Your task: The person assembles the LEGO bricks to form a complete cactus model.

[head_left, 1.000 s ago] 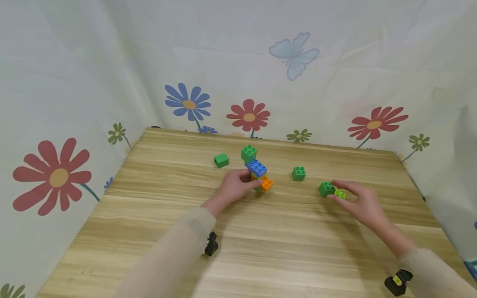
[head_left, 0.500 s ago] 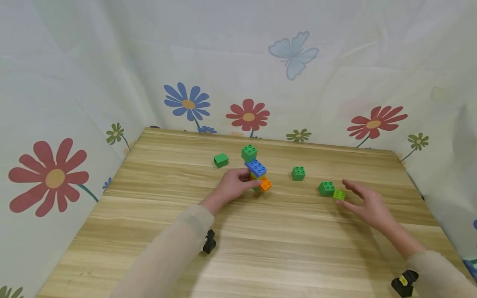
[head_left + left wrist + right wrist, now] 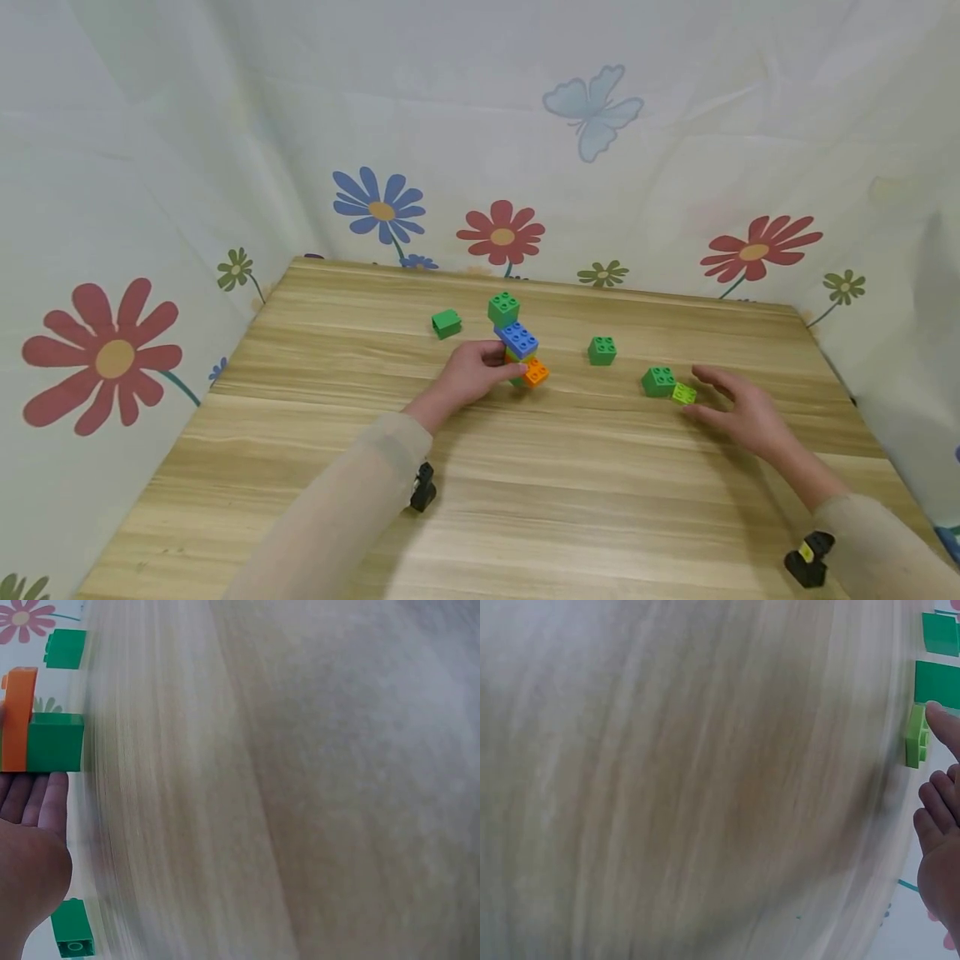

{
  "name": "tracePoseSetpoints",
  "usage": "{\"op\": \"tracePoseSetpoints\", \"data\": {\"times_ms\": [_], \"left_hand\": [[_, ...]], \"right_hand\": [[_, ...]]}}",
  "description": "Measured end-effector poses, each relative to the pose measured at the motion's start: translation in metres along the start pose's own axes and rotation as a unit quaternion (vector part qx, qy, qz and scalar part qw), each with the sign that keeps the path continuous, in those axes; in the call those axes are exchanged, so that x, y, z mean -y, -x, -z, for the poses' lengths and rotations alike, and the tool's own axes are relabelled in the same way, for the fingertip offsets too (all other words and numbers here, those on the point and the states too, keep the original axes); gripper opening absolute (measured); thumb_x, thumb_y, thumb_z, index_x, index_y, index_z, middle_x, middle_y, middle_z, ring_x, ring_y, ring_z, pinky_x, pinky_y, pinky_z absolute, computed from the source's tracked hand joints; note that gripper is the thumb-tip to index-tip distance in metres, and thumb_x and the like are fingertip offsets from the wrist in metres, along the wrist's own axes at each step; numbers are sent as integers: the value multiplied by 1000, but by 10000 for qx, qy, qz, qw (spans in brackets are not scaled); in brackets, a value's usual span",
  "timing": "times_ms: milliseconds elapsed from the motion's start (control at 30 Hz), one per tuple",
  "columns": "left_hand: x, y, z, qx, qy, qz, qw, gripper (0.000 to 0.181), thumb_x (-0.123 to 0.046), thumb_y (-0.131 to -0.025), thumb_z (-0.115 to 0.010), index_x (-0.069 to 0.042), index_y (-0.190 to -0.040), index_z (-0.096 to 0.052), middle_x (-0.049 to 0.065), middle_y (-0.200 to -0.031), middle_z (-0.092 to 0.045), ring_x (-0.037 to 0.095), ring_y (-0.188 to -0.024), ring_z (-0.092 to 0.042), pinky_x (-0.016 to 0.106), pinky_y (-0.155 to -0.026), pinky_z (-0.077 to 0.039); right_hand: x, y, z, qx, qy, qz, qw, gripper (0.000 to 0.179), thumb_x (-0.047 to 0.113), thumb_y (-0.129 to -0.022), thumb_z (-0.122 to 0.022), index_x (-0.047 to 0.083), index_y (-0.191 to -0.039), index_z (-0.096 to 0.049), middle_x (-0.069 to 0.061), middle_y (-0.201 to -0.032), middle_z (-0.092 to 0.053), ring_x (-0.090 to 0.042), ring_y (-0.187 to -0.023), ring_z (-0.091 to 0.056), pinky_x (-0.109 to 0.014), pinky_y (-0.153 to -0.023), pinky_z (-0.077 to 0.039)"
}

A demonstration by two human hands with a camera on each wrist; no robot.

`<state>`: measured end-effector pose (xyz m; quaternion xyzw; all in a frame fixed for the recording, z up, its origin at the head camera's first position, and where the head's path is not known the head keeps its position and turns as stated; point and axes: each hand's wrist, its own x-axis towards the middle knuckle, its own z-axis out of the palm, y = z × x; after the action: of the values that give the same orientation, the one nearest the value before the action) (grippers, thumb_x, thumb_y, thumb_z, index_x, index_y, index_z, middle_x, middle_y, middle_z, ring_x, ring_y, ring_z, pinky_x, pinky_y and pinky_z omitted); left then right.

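My left hand (image 3: 468,371) grips a built stack of toy building bricks, thumb on the near side. A green brick (image 3: 503,309) tops the stack, over a blue brick (image 3: 517,337). Lower down an orange brick (image 3: 19,724) juts out above a green base brick (image 3: 56,742); the hand hides part of these layers. My right hand (image 3: 746,417) holds nothing, with thumb and fingers spread just right of a small lime-green brick (image 3: 684,394). That low brick lies against the corner of a green brick (image 3: 659,382).
Another green brick (image 3: 602,351) stands upright between the stack and the right-hand pair. Left of the stack, a green brick (image 3: 446,323) lies on its side. A flowered cloth (image 3: 660,192) hangs behind the wooden table (image 3: 570,500).
My right hand has let go of the lime-green brick and drawn back a little to the right. The left hand keeps its hold on the stack, almost still.
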<state>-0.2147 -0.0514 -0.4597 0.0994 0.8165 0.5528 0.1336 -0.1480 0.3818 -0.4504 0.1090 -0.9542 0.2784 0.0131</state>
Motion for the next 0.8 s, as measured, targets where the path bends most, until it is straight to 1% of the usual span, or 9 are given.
{"op": "tracePoseSetpoints", "data": {"times_ms": [167, 267, 333, 367, 467, 533, 667, 733, 800], "left_hand": [[-1, 1, 0, 27, 79, 20, 10000, 40, -33, -96, -83, -14, -131, -76, 2, -129, -75, 20, -115, -71, 37, -100, -61], [-1, 3, 0, 60, 168, 25, 9998, 40, -31, -97, -83, -12, -131, -76, 3, -129, -75, 20, -116, -71, 37, -100, -61], [-1, 3, 0, 79, 216, 13, 9997, 41, -31, -97, -83, -12, -132, -75, 3, -130, -75, 20, -117, -71, 37, -101, -61], [-1, 4, 0, 80, 222, 3, 9997, 41, -31, -97, -83, -11, -132, -75, 3, -130, -75, 20, -117, -71, 37, -101, -60], [0, 4, 0, 82, 240, -29, 9997, 41, -31, -97, -82, -12, -132, -75, 3, -130, -75, 20, -118, -72, 36, -102, -60], [0, 4, 0, 77, 269, -46, 9996, 41, -31, -97, -82, -12, -132, -76, 3, -131, -75, 21, -119, -72, 37, -102, -60], [-1, 5, -1, 41, 335, -11, 9994, 41, -31, -96, -83, -12, -132, -76, 3, -130, -75, 22, -120, -71, 37, -102, -60], [-2, 5, -1, 9, 359, 5, 9994, 41, -31, -96, -83, -12, -132, -76, 3, -130, -75, 22, -120, -71, 38, -103, -60], [-2, 5, -2, -34, 389, 26, 9992, 41, -31, -96, -84, -12, -131, -76, 3, -130, -75, 23, -120, -71, 38, -103, -60]], "right_hand": [[-4, -3, -6, -208, 24, 181, 9996, 59, 16, -94, -85, -7, -142, -61, -31, -139, -65, -53, -130, -59, -65, -105, -48], [-5, -3, -9, -377, 65, 293, 9988, 52, 12, -92, -86, -6, -137, -65, -28, -132, -70, -50, -125, -63, -61, -102, -51], [-6, -3, -11, -482, 94, 368, 9981, 48, 10, -92, -86, -5, -134, -68, -26, -128, -72, -48, -121, -67, -53, -100, -55], [-7, -4, -11, -532, 121, 406, 9977, 46, 10, -91, -86, -4, -132, -69, -25, -126, -74, -47, -119, -68, -46, -99, -58], [-8, -4, -14, -627, 249, 540, 9963, 41, 8, -90, -87, -2, -127, -73, -21, -121, -76, -44, -114, -71, -37, -94, -60], [-8, -4, -15, -655, 310, 603, 9955, 38, 7, -90, -87, -1, -125, -75, -20, -119, -77, -43, -111, -72, -35, -91, -60], [-7, -3, -17, -732, 423, 649, 9943, 36, 4, -90, -86, -1, -124, -76, -20, -117, -77, -42, -108, -73, -41, -88, -60], [-6, -3, -17, -734, 402, 636, 9945, 36, 3, -90, -86, -2, -124, -75, -21, -117, -77, -43, -108, -73, -48, -88, -61], [-5, -3, -17, -704, 362, 616, 9950, 36, 3, -90, -85, -3, -124, -75, -23, -118, -76, -45, -109, -72, -57, -89, -59]]}}
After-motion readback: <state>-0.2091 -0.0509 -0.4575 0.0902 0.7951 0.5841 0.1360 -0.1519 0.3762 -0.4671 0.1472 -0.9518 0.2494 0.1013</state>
